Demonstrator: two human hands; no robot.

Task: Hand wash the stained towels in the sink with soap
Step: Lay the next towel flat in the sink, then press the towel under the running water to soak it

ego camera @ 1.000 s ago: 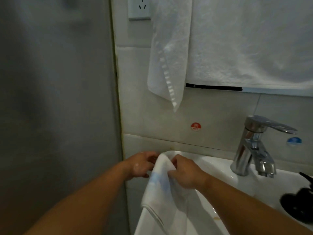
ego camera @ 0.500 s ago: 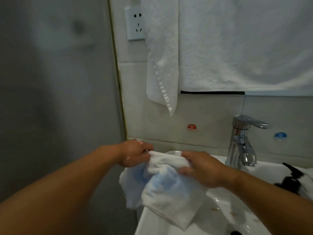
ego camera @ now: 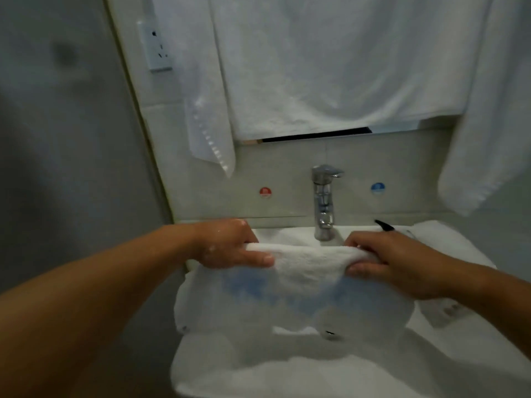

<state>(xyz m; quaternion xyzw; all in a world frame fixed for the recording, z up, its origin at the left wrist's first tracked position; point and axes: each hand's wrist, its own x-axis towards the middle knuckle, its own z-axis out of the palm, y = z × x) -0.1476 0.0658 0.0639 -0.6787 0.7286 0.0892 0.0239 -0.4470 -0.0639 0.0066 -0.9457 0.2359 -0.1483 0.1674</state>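
Towel (ego camera: 301, 271), white with a blue stain (ego camera: 301, 297) across the middle, is held spread above the sink (ego camera: 284, 234). Its lower part sags toward the near rim and past the left side. Risk 1: if it is soaked, that overhang will likely drip outside the basin, so gather it inward. Your left hand (ego camera: 230, 248) pinches the top edge at one end and your right hand (ego camera: 393, 265) pinches the same edge at the other, fingers curled over it. That is only 2 pinch points on 1 edge. Wet terry is heavy, so a slip would probably drop the whole cloth, perhaps over the rim. Dark pointed object (ego camera: 383, 225) sits just behind your right knuckles, where a scrubbing stroke could knock it. Faucet (ego camera: 324, 202) stands between your hands, behind the towel; no stream is visible, so you cannot tell if it runs. No lather shows on the stain, and rubbing without soap may do little. Farther back are hung towels (ego camera: 330, 67) and a wall socket (ego camera: 158, 50) at upper left. Hard splashing could reach both.
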